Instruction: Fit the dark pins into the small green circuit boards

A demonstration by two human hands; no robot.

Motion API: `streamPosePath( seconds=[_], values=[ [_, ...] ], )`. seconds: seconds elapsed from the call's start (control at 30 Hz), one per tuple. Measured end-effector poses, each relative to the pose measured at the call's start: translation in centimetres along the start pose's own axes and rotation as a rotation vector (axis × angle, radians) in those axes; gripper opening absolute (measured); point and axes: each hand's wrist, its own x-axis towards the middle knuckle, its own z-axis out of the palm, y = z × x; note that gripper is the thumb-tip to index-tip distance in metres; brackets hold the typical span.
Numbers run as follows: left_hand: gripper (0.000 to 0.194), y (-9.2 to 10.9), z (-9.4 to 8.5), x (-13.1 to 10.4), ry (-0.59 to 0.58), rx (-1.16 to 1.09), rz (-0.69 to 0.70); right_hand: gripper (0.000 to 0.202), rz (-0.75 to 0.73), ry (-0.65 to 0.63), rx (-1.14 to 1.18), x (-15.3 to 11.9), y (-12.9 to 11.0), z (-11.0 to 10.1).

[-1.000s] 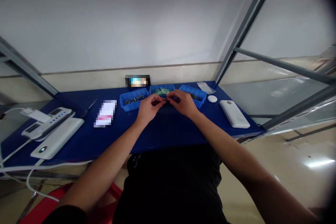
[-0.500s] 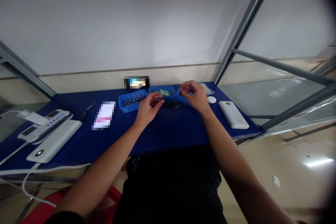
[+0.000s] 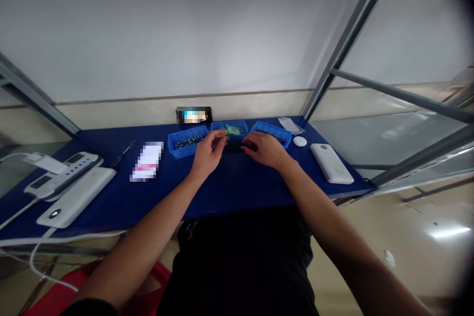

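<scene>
My left hand [image 3: 208,154] is curled, thumb and index tip close together, in front of the middle blue bin [image 3: 237,137]. Whatever sits between those fingers is too small to make out. Facing it, my right hand [image 3: 267,150] reaches down with bent fingers pinched low over small dark pieces [image 3: 234,146] on the blue tabletop [image 3: 229,187]. Its fingertips are partly hidden. Green packets [image 3: 233,130] lie in the middle bin. The left blue bin [image 3: 174,150] holds several shiny metal parts [image 3: 188,143]. Dark small parts show in the right blue bin [image 3: 283,138].
A white power bank [image 3: 331,163], a round white case [image 3: 299,141] and a clear plastic bag [image 3: 291,125] are at right. At left are a phone [image 3: 148,162], a screwdriver [image 3: 122,154], another power bank [image 3: 77,197] and a charger with cables [image 3: 62,175]. Metal posts flank the table.
My right hand has come down and toward me from the right bin to the dark pieces, uncovering that bin. My left hand has stayed nearly in place, its thumb shifting slightly left.
</scene>
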Motion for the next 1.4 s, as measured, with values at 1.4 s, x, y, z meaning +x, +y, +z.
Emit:
streamPosePath(
  seconds=[1.4],
  values=[
    [0.019,-0.6,-0.2,0.2,-0.099,0.118,0.106,0.026,0.266,0.188,0.647,0.9,-2.6,2.4]
  ],
)
